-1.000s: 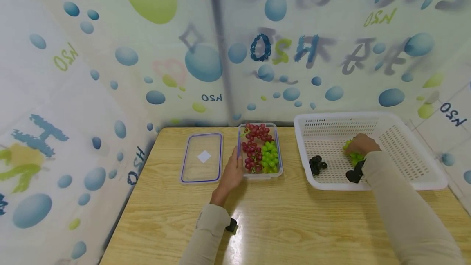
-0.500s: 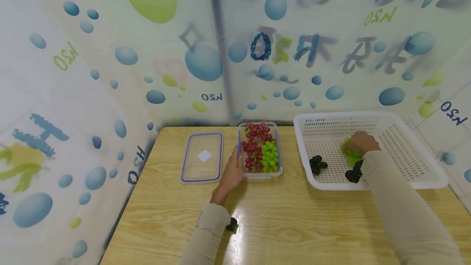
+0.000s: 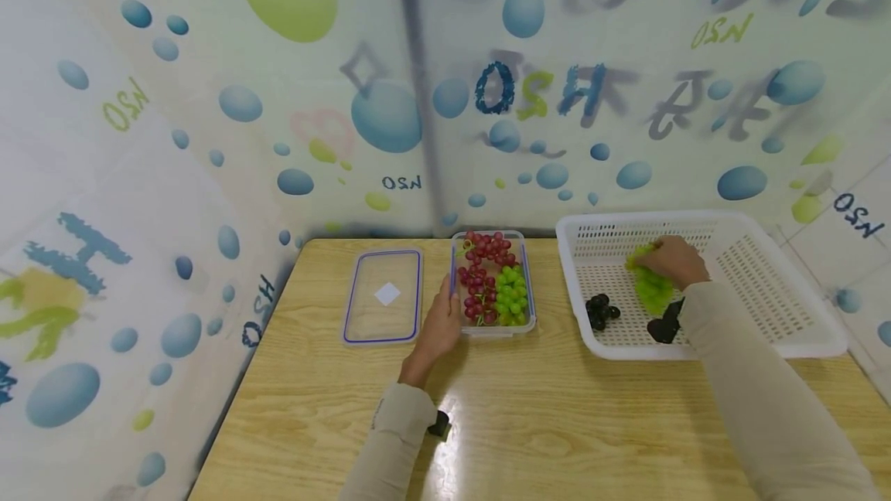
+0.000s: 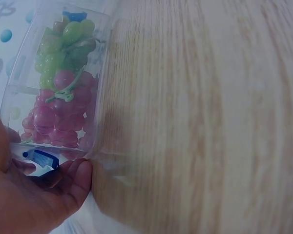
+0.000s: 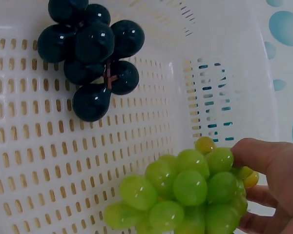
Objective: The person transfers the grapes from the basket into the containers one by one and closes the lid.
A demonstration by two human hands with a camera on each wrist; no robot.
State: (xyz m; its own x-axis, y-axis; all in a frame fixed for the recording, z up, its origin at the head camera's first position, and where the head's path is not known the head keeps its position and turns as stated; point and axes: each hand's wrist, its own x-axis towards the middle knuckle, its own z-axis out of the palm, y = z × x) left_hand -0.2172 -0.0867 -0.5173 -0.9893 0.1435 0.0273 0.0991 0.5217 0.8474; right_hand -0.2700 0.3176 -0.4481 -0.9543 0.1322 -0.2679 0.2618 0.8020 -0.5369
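In the basket, my right hand (image 3: 677, 261) pinches a bunch of green grapes (image 5: 190, 187) at its top end, the berries hanging below the fingers. Dark, nearly black grapes (image 5: 93, 53) lie on the basket floor beside it. My left hand (image 3: 441, 323) grips the left side of a clear plastic food container (image 3: 532, 308), its fingers by a blue-edged latch (image 4: 43, 158) in the left wrist view. Inside the container are red grapes (image 3: 477, 288) on the left and at the back, and green grapes (image 3: 511, 296) at the front right.
A white slotted plastic basket (image 3: 566, 253) stands at the right of the wooden table (image 3: 543, 416). Left of the container lies its clear lid (image 3: 365, 315) with a blue seal. A patterned wall (image 3: 612, 45) rises right behind the table.
My right hand has moved left and away from me with the green grapes, which now hang stretched out below its fingers. The left hand and the container have stayed in place.
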